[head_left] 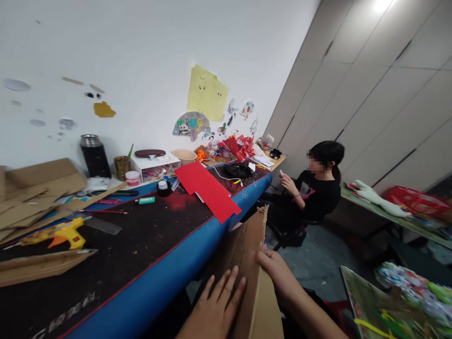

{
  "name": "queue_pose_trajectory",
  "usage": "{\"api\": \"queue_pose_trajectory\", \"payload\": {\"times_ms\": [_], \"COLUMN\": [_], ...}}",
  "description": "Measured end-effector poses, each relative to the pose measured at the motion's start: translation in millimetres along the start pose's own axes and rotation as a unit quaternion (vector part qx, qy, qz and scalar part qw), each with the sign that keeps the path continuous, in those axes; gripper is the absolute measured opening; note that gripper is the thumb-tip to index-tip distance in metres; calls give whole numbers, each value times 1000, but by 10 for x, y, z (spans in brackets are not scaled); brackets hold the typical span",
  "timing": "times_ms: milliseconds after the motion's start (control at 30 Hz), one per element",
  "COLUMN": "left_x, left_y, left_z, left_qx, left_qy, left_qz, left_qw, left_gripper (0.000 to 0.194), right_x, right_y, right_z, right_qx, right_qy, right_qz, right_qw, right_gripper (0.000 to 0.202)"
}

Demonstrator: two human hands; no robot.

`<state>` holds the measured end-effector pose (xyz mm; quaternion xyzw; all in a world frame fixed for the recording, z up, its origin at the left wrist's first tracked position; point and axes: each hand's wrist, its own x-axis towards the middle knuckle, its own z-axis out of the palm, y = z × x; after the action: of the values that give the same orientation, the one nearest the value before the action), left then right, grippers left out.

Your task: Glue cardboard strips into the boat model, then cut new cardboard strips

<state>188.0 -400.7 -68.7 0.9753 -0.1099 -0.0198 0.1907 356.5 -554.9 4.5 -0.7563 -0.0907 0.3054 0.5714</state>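
A large piece of brown cardboard (249,235) stands tilted in front of me, below the table's edge. Along its upper right edge the cardboard is ragged and torn. My left hand (221,301) lies flat on the printed face, fingers spread. My right hand (275,268) grips the right edge, thumb on the near side and the other fingers partly hidden. A small bluish bit shows just above that thumb, too small to name. Close by on the table, a red sheet with cut-out corners (208,188) overhangs the blue table edge.
A yellow glue gun (67,234), a clear ruler (103,225) and cardboard scraps (38,188) lie on the table's left. A black flask (95,157) stands behind. At right sits a person (314,188); a side table (384,301) holds colourful material.
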Motion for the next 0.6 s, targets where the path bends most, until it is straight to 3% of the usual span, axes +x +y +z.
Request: {"api": "queue_pose_trajectory", "payload": {"times_ms": [100, 200, 300, 333, 400, 467, 600], "left_x": [-6, -97, -223, -277, -426, -653, -1334], "left_y": [23, -23, -73, -95, -161, -270, -603], "left_z": [-14, -259, -786, -1003, -1445, -1848, -2444], "left_qx": [-64, -137, -205, -221, -223, -212, -166], "left_qy": [49, 126, 276, 327, 395, 442, 491], "left_qz": [-9, -6, -65, -103, -145, -184, -319], "left_qw": [997, 983, 937, 913, 879, 852, 793], "left_gripper": [113, 104, 56, 49, 46, 44, 55], "right_x": [-84, -159, -266, -315, -421, -500, -413], "right_y": [-301, -560, -743, -784, -822, -781, -385], "right_z": [158, 353, 557, 622, 732, 811, 941], "right_qx": [27, 85, 100, 99, 76, 35, -73], "right_qy": [-36, -61, -121, -153, -232, -323, -452], "right_qz": [-2, -52, -112, -137, -147, -102, -42], "right_qw": [999, 993, 981, 974, 959, 940, 888], "right_gripper": [41, 49, 60, 61, 65, 69, 61]}}
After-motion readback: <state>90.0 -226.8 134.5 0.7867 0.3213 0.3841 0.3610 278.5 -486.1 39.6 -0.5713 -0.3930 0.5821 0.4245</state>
